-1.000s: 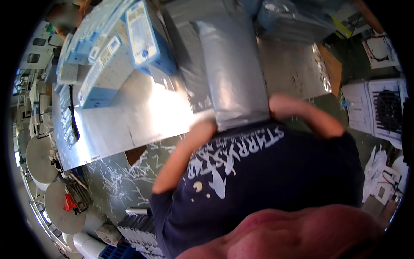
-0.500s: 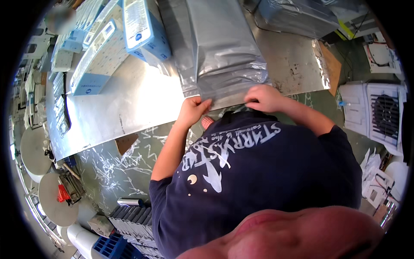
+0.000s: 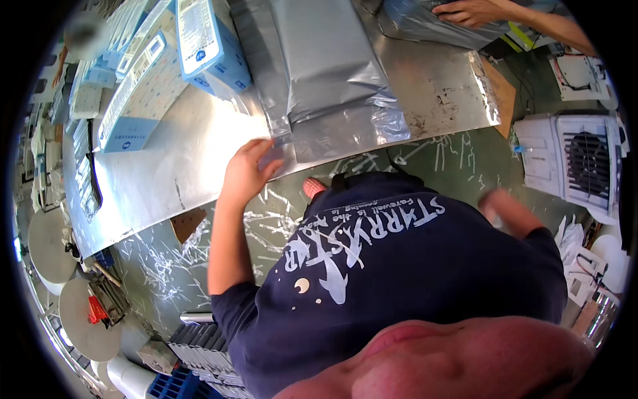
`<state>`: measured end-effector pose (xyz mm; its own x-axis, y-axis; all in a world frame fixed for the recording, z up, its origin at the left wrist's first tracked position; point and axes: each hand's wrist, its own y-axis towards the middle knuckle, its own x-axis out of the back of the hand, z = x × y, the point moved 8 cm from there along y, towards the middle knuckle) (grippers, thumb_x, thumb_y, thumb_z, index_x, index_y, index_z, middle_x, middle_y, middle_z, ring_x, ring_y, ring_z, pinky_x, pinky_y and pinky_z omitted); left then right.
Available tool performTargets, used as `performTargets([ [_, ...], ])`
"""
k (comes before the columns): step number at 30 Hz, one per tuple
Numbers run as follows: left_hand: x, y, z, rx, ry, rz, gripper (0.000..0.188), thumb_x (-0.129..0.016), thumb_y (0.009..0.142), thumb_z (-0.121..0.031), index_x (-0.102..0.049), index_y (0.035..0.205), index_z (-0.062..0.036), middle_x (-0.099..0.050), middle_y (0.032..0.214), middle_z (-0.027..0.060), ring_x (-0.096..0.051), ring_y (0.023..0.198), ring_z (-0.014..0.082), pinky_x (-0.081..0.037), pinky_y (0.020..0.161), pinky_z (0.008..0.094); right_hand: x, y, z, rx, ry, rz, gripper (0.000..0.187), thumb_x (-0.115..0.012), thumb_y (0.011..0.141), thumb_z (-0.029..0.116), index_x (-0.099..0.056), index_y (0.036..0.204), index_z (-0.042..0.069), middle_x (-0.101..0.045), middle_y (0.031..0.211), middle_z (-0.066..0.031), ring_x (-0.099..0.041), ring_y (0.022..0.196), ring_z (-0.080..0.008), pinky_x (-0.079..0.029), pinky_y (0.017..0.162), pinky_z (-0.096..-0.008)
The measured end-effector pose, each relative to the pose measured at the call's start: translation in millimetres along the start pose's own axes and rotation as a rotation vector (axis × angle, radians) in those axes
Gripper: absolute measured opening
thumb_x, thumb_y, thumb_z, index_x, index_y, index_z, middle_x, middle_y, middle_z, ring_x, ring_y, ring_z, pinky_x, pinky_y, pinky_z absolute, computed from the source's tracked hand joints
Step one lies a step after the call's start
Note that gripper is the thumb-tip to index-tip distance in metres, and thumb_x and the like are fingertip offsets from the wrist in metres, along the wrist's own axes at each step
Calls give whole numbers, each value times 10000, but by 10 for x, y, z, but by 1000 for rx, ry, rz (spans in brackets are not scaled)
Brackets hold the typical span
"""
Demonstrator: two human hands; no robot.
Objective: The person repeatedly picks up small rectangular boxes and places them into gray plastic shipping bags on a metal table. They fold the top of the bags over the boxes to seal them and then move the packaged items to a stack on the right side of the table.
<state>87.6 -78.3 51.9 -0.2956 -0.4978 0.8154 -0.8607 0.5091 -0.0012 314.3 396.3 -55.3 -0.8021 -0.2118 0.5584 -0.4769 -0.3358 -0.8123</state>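
Steel worktable (image 3: 199, 159) fills the upper frame. Silver foil bag (image 3: 325, 73) lies flat at upper centre, its mouth overhanging the near edge. Left hand (image 3: 249, 169), fingers spread, pins its corner. Right hand (image 3: 498, 209), centre right, blurred; its grasp cannot be told.

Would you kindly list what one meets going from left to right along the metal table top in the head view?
Long white and blue box → upright blue and white box → left hand at the table's near edge → stack of silver foil bags → another person's hand on a silver bag at the far right.
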Motion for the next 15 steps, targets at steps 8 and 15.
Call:
performTargets([
  [8, -273, 674, -875, -631, 625, 96, 256, -580, 805, -153, -676, 1042, -146, -561, 1226, 84, -466, 1205, 275, -431, 928, 403, 2783, 703, 891, 165, -144, -700, 189, -567, 795, 177, -637, 968, 152, -556, 1232, -53, -386, 1278, -254, -409, 924, -457],
  [15, -1262, 148, 32, 679, -1276, -216, 411, -557, 915, -345, -616, 863, 58, -615, 755, 71, -525, 639, 106, -422, 585, 257, 1908, 1168, 384, -141, 1236, -1006, 334, -547, 866, 300, -603, 838, -29, -633, 752, -54, -604, 695, -201, -467, 634, -353],
])
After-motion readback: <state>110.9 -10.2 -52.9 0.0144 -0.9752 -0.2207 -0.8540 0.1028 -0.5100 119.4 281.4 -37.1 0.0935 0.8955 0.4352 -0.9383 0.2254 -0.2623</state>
